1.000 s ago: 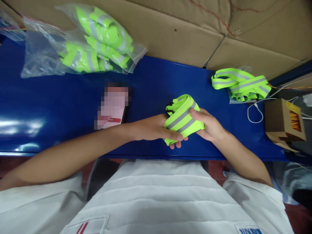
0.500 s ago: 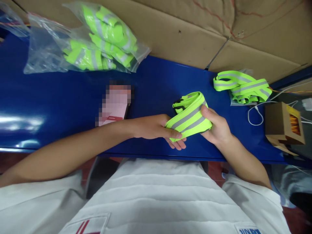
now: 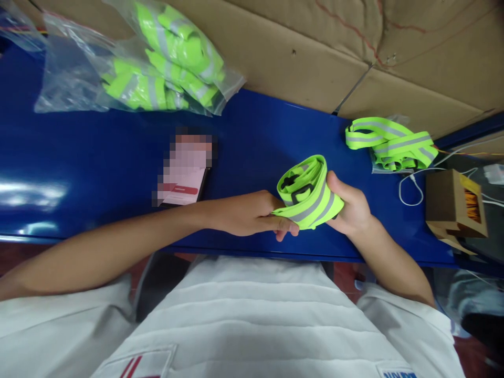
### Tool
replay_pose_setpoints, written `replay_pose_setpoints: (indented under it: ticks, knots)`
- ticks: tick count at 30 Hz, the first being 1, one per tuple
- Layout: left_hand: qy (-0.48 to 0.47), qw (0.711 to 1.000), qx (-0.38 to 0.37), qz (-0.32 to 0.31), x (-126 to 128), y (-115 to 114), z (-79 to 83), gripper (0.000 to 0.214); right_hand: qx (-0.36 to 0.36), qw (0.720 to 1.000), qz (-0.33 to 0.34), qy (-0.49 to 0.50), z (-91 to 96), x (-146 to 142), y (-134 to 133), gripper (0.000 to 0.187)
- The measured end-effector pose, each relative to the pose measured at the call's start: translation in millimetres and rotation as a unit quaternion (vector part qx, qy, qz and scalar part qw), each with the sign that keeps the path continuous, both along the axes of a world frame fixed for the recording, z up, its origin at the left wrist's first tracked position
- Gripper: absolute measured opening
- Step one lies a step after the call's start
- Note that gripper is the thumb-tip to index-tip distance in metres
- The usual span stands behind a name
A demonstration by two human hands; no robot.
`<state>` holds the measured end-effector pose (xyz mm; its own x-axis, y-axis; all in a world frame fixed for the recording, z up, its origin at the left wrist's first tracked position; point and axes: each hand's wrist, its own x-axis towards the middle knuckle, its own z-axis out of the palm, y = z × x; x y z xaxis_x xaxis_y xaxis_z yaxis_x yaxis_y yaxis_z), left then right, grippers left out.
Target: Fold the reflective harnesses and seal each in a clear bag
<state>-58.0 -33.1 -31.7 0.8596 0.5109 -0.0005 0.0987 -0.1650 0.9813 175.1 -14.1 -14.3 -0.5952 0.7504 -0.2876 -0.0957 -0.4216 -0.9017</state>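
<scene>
Between both hands is a rolled neon-yellow reflective strap [image 3: 309, 197] with grey stripes; black buckles show inside its coil. My left hand [image 3: 271, 215] pinches the strap's lower left edge between thumb and fingers. On the other side my right hand [image 3: 348, 203] is closed around the roll, thumb at its upper right and fingers partly hidden behind it. The roll is held above the blue table [image 3: 252, 142], near its front edge.
Clear plastic bags [image 3: 232, 86] with more neon straps lie at the back left. A phone [image 3: 185, 168], partly pixelated, is left of my hands. At the right are a loose pile of straps [image 3: 394, 139], a white cable [image 3: 411, 191] and an open cardboard box [image 3: 443, 202].
The strap roll has turned so its coil and buckles show more from above. My left fingers have curled in closer beneath its edge. The right hand keeps its hold.
</scene>
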Motion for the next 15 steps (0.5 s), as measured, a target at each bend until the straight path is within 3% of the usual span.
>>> replay_pose_setpoints:
  ticks: [3,5,8,11,13,15]
  knots:
    - [0.005,0.998,0.058,-0.014,0,-5,-2.7,0.029,-0.016,1.000,0.020,-0.017,-9.4,-1,0,0.061]
    - [0.020,0.994,0.106,-0.010,1,-7,-5.5,0.029,0.014,0.999,0.026,-0.040,-15.9,-2,0,0.057]
    - [0.054,0.990,0.132,0.020,3,-8,-9.4,0.033,0.174,0.980,-0.037,-0.092,-20.8,-4,1,0.046]
    - [0.091,0.987,0.124,0.043,4,-8,-9.7,0.036,0.402,0.888,-0.103,-0.199,-17.1,-2,0,0.025]
    - [0.096,0.987,0.120,0.037,3,-9,-7.7,0.038,0.501,0.825,-0.081,-0.248,-12.8,0,-3,0.029]
    - [0.081,0.990,0.109,0.026,3,-10,-5.2,0.041,0.541,0.803,-0.021,-0.249,-10.9,2,-6,0.039]
